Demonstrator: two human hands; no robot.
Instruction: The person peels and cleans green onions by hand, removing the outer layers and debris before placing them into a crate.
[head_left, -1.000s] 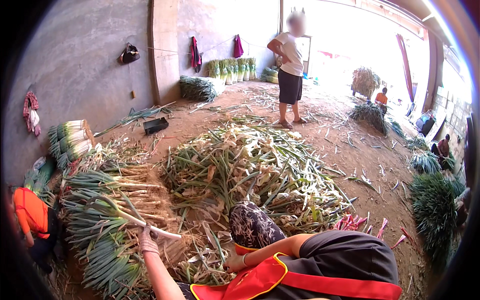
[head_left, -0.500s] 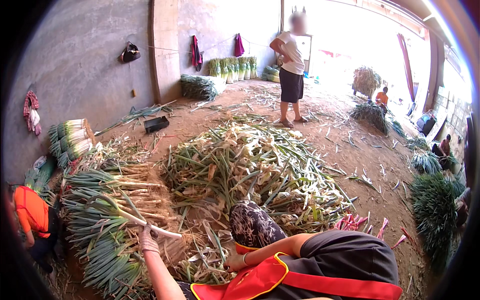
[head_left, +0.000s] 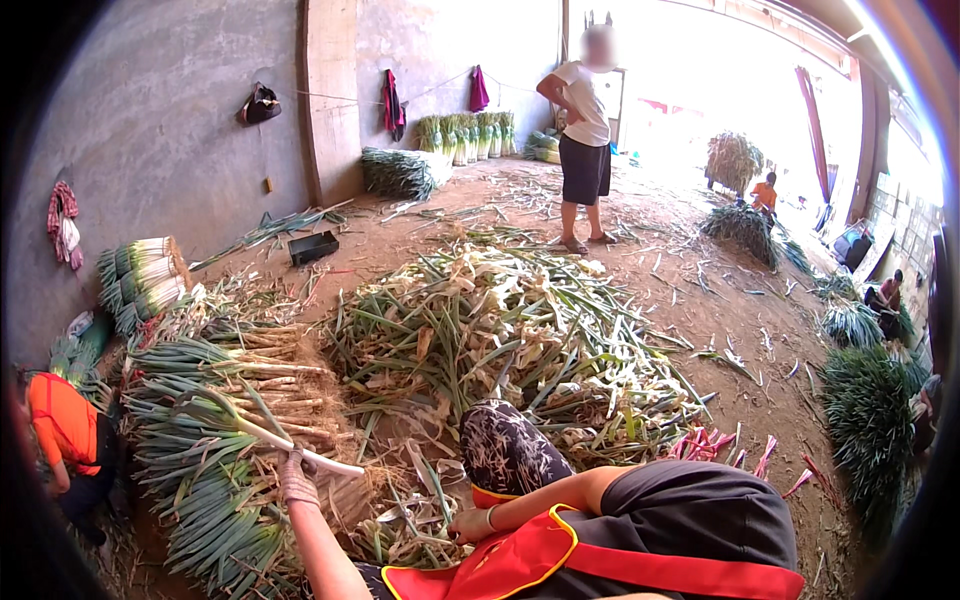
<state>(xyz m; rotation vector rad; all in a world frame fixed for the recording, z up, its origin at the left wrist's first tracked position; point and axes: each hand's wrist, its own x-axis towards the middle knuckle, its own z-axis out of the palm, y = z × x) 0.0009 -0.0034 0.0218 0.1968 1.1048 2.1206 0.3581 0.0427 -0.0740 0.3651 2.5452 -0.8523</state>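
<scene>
My left hand (head_left: 296, 477), in a pale glove, is closed around a long green onion (head_left: 312, 457). Its clean white stem points right and its green leaves lie to the left. Beneath and behind it spreads a big heap of unpeeled green onions (head_left: 215, 500), leaves to the left, brown roots to the right. My right hand (head_left: 470, 525) is low by my knee, beside the red apron (head_left: 500, 560), with a band at the wrist. Its fingers look curled, and what they hold, if anything, is hidden.
A wide pile of stripped leaves (head_left: 500, 340) lies in front of my knee. Tied bundles (head_left: 145, 280) stand by the left wall. A person in orange (head_left: 65, 425) bends at the left; another stands (head_left: 585, 130) beyond the pile. Pink strips (head_left: 700, 445) lie to the right.
My hands and the green onion are where they were. Beyond the pile, the standing person has shifted the bent arm and upper body slightly.
</scene>
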